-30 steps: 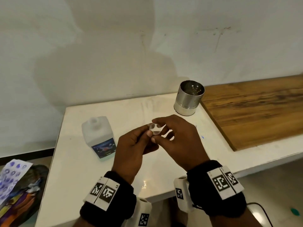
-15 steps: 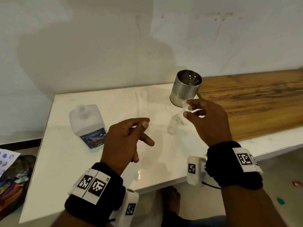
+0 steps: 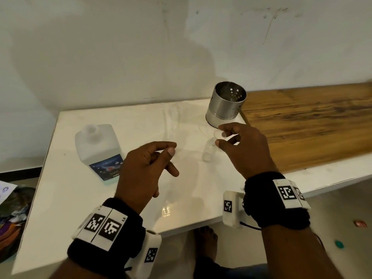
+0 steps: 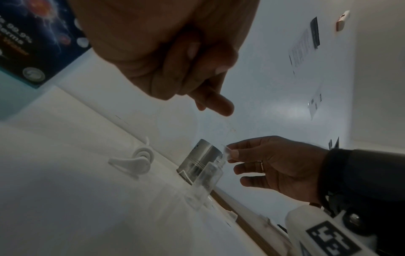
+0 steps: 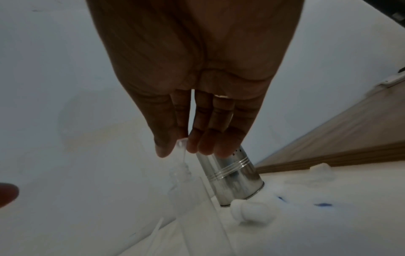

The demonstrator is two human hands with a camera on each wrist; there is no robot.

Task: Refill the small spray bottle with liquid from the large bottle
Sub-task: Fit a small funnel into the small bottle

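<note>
Two hands hover over a white table (image 3: 141,121) in the head view. Left hand (image 3: 141,174) hangs loose and empty, near the uncapped large bottle (image 3: 97,152). Right hand (image 3: 243,150) pinches a clear spray top (image 3: 219,134) just above the small spray bottle (image 3: 208,152), which looks light, slick and tippy; best held round its body.

Left wrist view: the bottle stands upright before a steel cup (image 4: 200,162).

Right wrist view: thumb and fingertips (image 5: 192,145) pinch the top.
</note>
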